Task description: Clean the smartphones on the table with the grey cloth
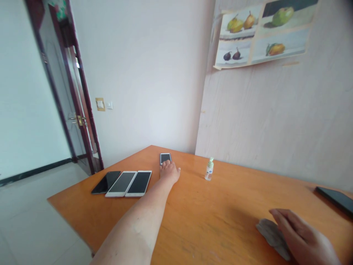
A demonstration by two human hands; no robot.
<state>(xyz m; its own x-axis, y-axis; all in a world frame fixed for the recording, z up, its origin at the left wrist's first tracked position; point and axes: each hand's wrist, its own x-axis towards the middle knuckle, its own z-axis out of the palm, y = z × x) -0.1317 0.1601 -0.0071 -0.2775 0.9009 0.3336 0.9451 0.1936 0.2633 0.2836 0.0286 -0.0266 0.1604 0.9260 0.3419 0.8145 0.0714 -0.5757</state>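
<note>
My left hand is stretched to the far part of the table, palm down. Its fingertips rest on the lower end of a small phone with a dark screen, and the thumb sticks out to the right, apart from it. At the lower right, my right hand is closed on a grey cloth, which hangs out below the fingers. Left of my left forearm, a white-framed tablet, another white-framed tablet and a black tablet lie side by side.
A small clear pump bottle with a pale green top stands upright right of my left hand. A dark device lies at the right edge of the orange wooden table. The wall and a board with fruit pictures rise behind.
</note>
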